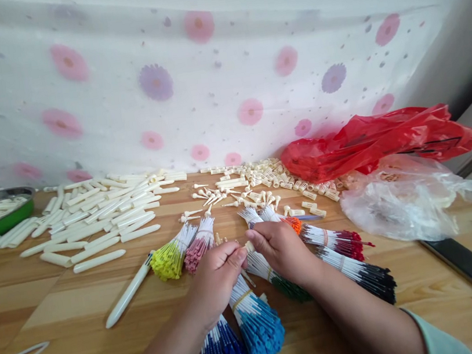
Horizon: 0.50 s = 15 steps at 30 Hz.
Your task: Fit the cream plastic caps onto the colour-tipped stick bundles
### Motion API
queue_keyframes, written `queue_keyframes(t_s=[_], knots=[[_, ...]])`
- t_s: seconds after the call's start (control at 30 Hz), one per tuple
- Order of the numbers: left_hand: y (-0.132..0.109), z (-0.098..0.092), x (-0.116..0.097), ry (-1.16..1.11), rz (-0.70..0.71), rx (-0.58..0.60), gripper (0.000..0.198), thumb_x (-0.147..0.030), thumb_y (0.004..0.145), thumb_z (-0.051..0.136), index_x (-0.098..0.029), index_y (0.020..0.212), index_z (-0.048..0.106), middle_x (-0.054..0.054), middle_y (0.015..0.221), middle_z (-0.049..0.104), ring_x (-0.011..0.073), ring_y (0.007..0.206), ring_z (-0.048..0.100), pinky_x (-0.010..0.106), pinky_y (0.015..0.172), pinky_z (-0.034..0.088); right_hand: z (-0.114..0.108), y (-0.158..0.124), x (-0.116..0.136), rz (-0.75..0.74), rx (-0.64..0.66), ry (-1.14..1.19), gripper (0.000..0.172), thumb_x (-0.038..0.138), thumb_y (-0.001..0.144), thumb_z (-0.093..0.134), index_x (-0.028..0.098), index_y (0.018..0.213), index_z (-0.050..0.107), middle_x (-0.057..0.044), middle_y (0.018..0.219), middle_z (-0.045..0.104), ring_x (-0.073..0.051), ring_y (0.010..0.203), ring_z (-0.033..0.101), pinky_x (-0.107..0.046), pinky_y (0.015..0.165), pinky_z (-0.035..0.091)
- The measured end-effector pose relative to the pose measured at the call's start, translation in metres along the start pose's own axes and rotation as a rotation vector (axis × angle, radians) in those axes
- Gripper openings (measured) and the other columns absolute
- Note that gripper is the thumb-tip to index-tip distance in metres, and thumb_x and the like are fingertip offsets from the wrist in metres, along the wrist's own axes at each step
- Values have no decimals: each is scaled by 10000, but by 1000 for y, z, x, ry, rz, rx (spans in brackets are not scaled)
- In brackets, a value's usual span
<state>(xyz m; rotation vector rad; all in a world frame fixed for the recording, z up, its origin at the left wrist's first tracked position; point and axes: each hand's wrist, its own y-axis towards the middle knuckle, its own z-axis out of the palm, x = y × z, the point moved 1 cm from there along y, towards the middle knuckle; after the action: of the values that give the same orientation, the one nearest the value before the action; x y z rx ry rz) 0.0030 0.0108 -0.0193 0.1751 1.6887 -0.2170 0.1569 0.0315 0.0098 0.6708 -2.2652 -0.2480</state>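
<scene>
Bottom centre, worktop (62,318): blue refill bundles (241,340). Above them: left hand (217,279) & right hand (281,249), fingertips of both pinched on small cream part (249,247), mid-frame. Prob. a fitting step; needs fine fingertip alignment. Beyond: yellow bundle (166,262); cream barrels (101,216) upper left; red bag (371,140) upper right.

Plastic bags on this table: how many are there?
2: a red plastic bag at the back right, and a clear plastic bag just in front of it. Others could be hidden beneath them.
</scene>
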Motion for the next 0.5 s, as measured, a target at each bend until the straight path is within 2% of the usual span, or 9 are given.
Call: queue_keyframes(t_s=[0.17,0.3,0.43,0.5], knots=[[0,-2,0,-40,-7,-24,402,-525,823,471,-170,635,480,-75,496,297,75,452,255,222,435,165,0,0,-1,-38,-25,45,265,308,909,425,183,675,418,14,653,462,-109,607,425,-218,562,306],[0,-2,0,-40,-21,-16,402,-525,812,491,-168,628,485,-71,503,310,74,454,262,221,432,165,0,0,-2,-2,-2,31,353,334,931,376,186,610,369,28,579,405,-103,548,378,-223,528,282],[1,-3,2,-104,-28,-30,386,-518,818,488,-172,647,482,-72,516,315,71,452,241,221,428,150,0,0,-3,-4,-34,87,261,327,905,434,183,687,433,17,646,458,-110,604,424,-217,559,318],[2,-3,3,-101,-30,-26,390,-520,819,488,-173,640,473,-76,506,298,69,449,236,220,429,141,0,0,-4,10,-20,85,292,316,906,426,185,647,407,23,616,438,-105,579,402,-216,541,306]])
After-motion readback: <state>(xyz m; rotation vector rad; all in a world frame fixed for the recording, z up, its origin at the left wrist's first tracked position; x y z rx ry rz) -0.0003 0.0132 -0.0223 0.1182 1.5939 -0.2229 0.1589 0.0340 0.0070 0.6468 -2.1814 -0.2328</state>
